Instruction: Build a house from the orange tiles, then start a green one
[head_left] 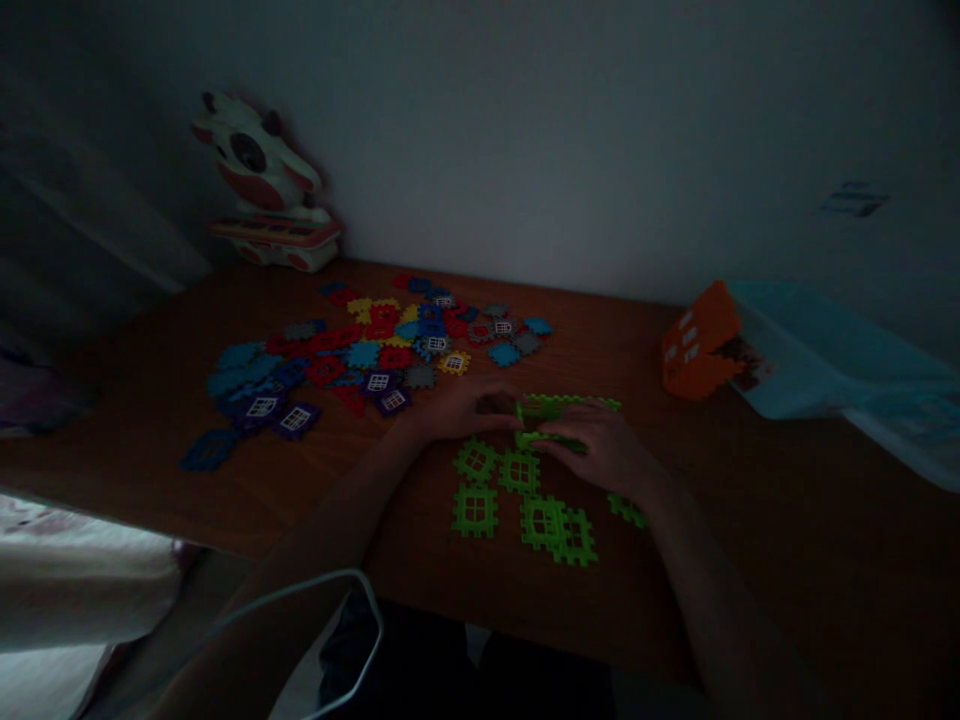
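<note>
Both of my hands meet over a partly joined structure of green interlocking tiles (574, 403) with notched edges. From its left side, my left hand (480, 408) grips the upright end, thumb and fingers closed around it. My right hand (600, 440) is closed on the front and right part, covering much of it. Just in front lie several loose green window tiles (475, 510), flat on the wood, two of them overlapping. Another green tile (626, 509) shows partly beneath my right wrist.
A wide heap of red, blue, yellow, grey and purple tiles (364, 354) spreads over the left of the wooden table (420, 570). Behind it stands a cow-shaped toy keyboard (274, 230). To the right, an orange tile house (694, 345) touches a light-blue translucent bin (825, 350). A white cable (367, 590) loops below.
</note>
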